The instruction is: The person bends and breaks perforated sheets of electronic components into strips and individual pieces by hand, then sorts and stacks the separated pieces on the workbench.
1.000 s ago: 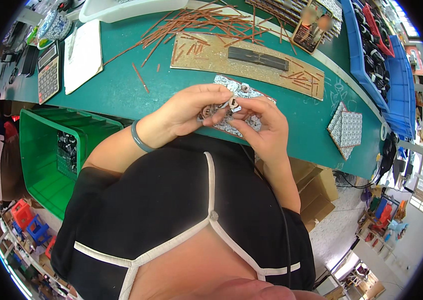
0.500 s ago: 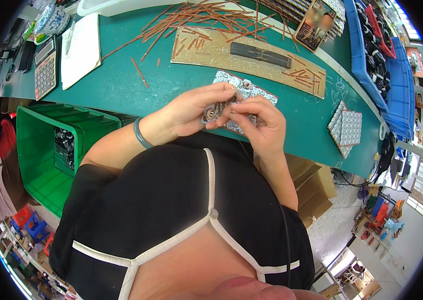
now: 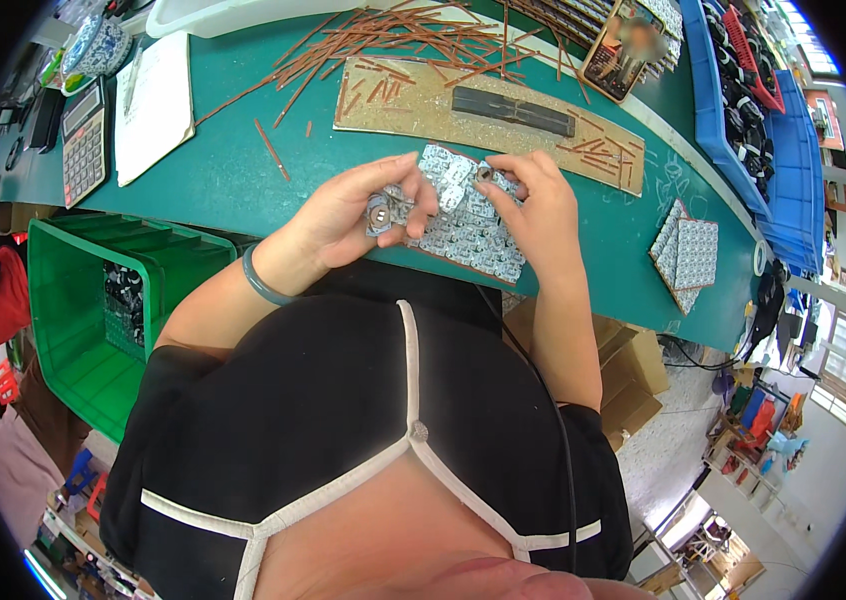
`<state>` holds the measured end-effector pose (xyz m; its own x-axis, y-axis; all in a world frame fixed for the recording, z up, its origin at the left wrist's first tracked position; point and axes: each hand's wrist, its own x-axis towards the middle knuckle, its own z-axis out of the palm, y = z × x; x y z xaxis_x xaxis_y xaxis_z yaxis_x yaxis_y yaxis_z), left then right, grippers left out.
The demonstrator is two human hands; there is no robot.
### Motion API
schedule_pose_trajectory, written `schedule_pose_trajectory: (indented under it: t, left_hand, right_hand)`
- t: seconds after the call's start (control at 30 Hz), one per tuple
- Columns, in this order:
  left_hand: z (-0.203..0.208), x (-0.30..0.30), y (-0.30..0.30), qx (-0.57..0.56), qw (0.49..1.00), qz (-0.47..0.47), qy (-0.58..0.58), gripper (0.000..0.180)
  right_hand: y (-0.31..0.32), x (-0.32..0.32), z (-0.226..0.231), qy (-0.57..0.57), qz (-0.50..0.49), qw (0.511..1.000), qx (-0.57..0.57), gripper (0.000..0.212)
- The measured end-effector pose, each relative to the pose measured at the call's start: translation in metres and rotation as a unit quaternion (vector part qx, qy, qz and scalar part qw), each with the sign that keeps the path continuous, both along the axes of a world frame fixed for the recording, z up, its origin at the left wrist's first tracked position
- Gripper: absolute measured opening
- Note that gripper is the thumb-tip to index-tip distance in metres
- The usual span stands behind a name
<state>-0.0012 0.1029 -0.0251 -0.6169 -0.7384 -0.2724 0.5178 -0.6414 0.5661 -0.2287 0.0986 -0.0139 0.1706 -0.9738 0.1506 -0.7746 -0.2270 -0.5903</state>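
A grey-white panel point(image 3: 463, 238) with a grid of small parts and brown edges lies on the green bench in front of me. My left hand point(image 3: 358, 205) is curled at its left side, holding several small grey parts; a round one point(image 3: 380, 215) shows at the palm. At the panel's upper right, my right hand point(image 3: 541, 205) has thumb and forefinger together at a small dark round part point(image 3: 485, 174). Whether that part is gripped or rests on the panel is hard to see.
Beyond the panel is a tan board point(image 3: 398, 108) bearing short brown strips and a dark bar point(image 3: 513, 110). A heap of long brown strips point(image 3: 383, 45) lies behind it. Stacked panels point(image 3: 685, 255) sit at right, a calculator point(image 3: 85, 145) at left, a green crate point(image 3: 83, 330) below.
My hands were together over the panel and have come apart. The left hand moved left with the small parts; the right fingers moved to the panel's upper right, uncovering its middle.
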Motion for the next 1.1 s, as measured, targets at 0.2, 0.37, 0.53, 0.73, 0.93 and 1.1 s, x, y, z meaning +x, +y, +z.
schedule_pose_trajectory:
  t: [0.2, 0.37, 0.53, 0.73, 0.93, 1.1]
  left_hand:
    - [-0.002, 0.003, 0.000, -0.050, 0.998, 0.000, -0.048, 0.025]
    - [0.007, -0.005, 0.001, -0.080, 0.994, -0.030, -0.069, 0.028]
    - [0.016, -0.009, 0.005, -0.103, 0.988, -0.057, -0.105, 0.030]
    - [0.006, -0.010, 0.010, -0.130, 0.984, -0.070, -0.102, 0.026]
    - [-0.012, 0.002, 0.001, -0.015, 0.996, -0.003, 0.087, 0.031]
    - [-0.001, -0.001, 0.003, 0.030, 0.997, 0.053, 0.047, 0.035]
  right_hand:
    - [0.007, -0.003, -0.004, -0.291, 0.024, 0.954, 0.066, 0.021]
    - [0.017, 0.003, -0.004, -0.458, 0.092, 0.883, 0.050, 0.020]
    - [0.025, 0.011, 0.002, -0.499, 0.061, 0.856, 0.121, 0.021]
    - [0.026, 0.027, 0.027, -0.269, 0.135, 0.953, 0.036, 0.026]
    - [0.001, -0.010, 0.009, -0.116, 0.010, 0.993, -0.006, 0.023]
    - [-0.003, -0.002, -0.001, 0.006, -0.010, 1.000, -0.017, 0.023]
